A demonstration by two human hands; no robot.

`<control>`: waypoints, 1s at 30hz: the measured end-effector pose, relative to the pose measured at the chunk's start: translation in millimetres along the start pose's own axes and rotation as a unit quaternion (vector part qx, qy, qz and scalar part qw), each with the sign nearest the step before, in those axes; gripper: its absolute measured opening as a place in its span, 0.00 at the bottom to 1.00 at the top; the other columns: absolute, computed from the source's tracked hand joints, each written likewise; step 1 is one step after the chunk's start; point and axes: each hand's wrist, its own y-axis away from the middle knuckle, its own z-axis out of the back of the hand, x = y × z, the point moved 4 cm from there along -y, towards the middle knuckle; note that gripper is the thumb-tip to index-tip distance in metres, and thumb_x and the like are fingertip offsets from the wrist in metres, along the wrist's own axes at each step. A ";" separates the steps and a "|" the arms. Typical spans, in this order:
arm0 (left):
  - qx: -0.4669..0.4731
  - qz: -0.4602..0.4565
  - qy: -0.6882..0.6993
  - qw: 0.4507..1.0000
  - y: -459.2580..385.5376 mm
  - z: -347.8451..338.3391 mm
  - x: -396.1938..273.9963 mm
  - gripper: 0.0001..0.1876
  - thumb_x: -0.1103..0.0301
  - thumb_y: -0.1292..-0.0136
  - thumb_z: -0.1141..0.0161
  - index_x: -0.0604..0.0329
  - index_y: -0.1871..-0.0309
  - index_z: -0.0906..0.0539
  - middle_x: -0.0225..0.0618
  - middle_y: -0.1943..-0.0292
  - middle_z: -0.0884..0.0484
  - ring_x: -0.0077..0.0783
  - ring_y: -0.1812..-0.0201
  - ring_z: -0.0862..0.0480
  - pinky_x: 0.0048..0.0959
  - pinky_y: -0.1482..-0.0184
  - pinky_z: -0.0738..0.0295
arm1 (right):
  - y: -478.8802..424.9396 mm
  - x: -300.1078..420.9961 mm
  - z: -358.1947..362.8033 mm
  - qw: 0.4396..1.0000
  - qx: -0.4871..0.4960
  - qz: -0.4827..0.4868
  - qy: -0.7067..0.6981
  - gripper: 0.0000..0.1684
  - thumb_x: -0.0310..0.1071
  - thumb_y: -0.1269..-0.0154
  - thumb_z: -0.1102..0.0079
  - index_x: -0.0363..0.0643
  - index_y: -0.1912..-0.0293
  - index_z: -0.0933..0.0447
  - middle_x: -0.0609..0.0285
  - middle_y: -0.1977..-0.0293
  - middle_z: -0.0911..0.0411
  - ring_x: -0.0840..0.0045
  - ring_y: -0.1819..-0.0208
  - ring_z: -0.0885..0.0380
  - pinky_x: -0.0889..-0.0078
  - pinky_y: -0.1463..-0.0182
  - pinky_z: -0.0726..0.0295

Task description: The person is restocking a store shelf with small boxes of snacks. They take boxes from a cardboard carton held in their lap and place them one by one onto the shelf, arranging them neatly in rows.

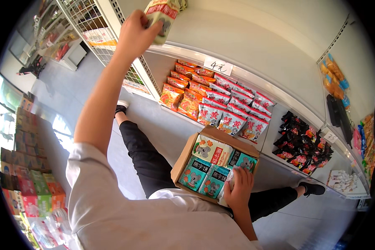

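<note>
My left hand is raised at the upper shelf. Its thumb and fingers hold a cream biscuit packet with red lettering and a grey koala picture, seen slightly blurred. In front of my torso sits an open cardboard box, tilted. It contains teal koala biscuit packets and a cream packet at the back left. My right hand reaches into the box's right side, its thumb and fingers around another cream packet that the hand mostly hides.
Orange snack bags and white-and-red snack bags line the lower shelf. Black snack packets lie farther right. A handwritten price card hangs on the shelf edge. A white wire rack stands left; stacked cartons are at far left.
</note>
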 end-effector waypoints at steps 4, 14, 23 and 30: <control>-0.019 0.015 -0.067 0.997 -69.4 -52.6 35.1 0.26 0.47 0.41 0.25 0.66 0.65 0.20 0.44 0.66 0.16 0.45 0.60 0.17 0.43 0.51 0.20 | -0.8 -1.8 0.6 1.000 0.001 -0.006 -0.002 0.31 0.38 0.39 0.33 0.40 0.37 0.24 0.45 0.36 0.25 0.44 0.31 0.30 0.35 0.25 0.37; -0.045 0.122 -0.014 0.991 -106.9 -123.9 81.5 0.27 0.48 0.37 0.28 0.67 0.49 0.13 0.55 0.36 0.29 0.55 0.38 0.21 0.46 0.38 0.19 | 1.9 -5.2 1.4 1.000 -0.011 -0.015 -0.015 0.30 0.39 0.39 0.34 0.41 0.38 0.22 0.48 0.37 0.24 0.46 0.31 0.29 0.34 0.25 0.36; 0.178 0.150 -0.221 0.947 -81.6 -108.6 54.7 0.29 0.43 0.37 0.28 0.57 0.42 0.12 0.47 0.38 0.16 0.49 0.37 0.15 0.46 0.40 0.16 | 1.7 -7.0 0.5 0.999 -0.006 -0.016 -0.028 0.30 0.39 0.38 0.35 0.40 0.37 0.23 0.47 0.37 0.24 0.46 0.31 0.29 0.35 0.26 0.35; 0.148 0.092 -0.150 0.973 -82.6 -105.1 106.7 0.23 0.50 0.34 0.32 0.59 0.47 0.13 0.49 0.46 0.12 0.52 0.44 0.12 0.45 0.43 0.17 | -0.7 -2.9 1.4 1.000 -0.020 0.006 -0.016 0.31 0.37 0.40 0.34 0.38 0.37 0.24 0.44 0.38 0.23 0.44 0.32 0.28 0.36 0.27 0.34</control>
